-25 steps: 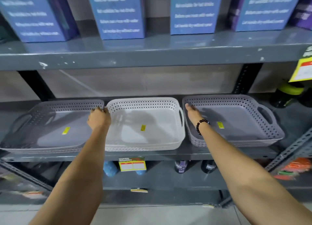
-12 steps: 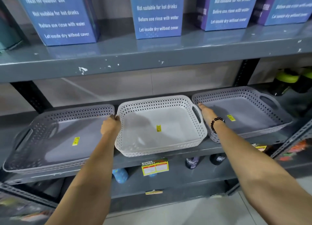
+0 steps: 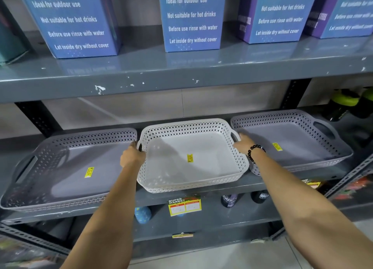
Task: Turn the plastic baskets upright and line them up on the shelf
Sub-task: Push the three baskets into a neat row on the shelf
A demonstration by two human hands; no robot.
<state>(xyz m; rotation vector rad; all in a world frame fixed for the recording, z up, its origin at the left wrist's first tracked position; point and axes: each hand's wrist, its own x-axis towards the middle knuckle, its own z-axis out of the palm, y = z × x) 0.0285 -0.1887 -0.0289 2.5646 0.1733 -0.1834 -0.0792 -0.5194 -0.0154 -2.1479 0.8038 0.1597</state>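
Three baskets sit open side up along the shelf (image 3: 201, 194) in the middle of the frame. The white basket (image 3: 191, 155) at centre is the one in hand: the left hand (image 3: 132, 156) is closed on its left handle, the right hand (image 3: 243, 143) on its right handle. It sits a little turned against the grey basket (image 3: 66, 168) at left and the other grey basket (image 3: 290, 139) at right (both look settled). To finish well, I would square it with even pressure from both sides, slide it rather than lift it, and bring its front rim level with its neighbours without bumping them.
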